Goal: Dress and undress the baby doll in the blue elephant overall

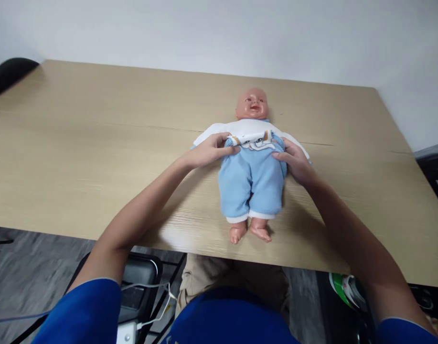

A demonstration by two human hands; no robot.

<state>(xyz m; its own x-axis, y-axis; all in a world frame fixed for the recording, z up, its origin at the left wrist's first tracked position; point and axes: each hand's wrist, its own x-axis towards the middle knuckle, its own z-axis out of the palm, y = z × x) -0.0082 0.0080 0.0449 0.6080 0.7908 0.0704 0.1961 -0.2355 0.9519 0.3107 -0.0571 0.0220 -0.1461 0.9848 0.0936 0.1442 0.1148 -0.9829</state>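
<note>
A baby doll (pixel 252 104) lies on its back on the table, head toward the wall and bare feet toward me. It wears a white long-sleeved top (pixel 219 129) and fleecy light blue trousers (pixel 236 181) with white cuffs. An animal face print shows at the waist. My left hand (pixel 213 149) pinches the waistband on the left side, thumb on top. On the other side, my right hand (pixel 295 161) grips the waistband the same way. Fingertips of both hands are partly hidden by the cloth.
The wooden table (pixel 97 143) reaches back to a white wall (pixel 204 38). A black chair (pixel 11 71) stands at the far left. Below the front edge are a black case (pixel 142 267), white cables and a white power strip (pixel 126 333). A green-and-white round object (pixel 342 289) sits low at right.
</note>
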